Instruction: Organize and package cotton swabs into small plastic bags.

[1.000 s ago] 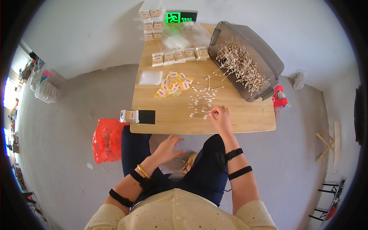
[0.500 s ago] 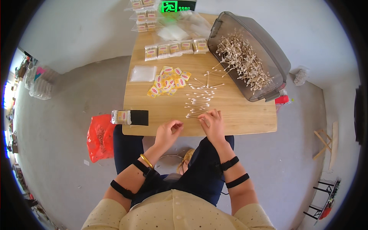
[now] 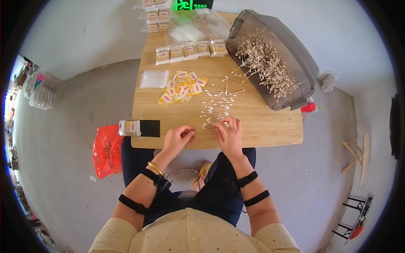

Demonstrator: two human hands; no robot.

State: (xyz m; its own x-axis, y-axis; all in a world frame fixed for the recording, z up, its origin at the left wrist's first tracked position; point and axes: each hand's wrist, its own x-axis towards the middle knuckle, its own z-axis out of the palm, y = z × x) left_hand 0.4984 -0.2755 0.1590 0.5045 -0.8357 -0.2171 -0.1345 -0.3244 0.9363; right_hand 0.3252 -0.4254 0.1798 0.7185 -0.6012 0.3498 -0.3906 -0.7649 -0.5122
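right hand point(image 3: 229, 134) fingers spread flat on a small bunch of cotton swabs point(image 3: 211, 125) at the table's point(image 3: 270, 126) near edge; left hand point(image 3: 177, 139) fingers curled together at nine o'clock, seemingly empty; step looks like gathering swabs, next needs squaring the bunch

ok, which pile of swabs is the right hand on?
The small row of swabs at the table's near edge, under the right hand's fingertips. The big heap lies in the grey bin, far off.

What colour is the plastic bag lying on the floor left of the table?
Bright orange-red bag, seen best in the head view.
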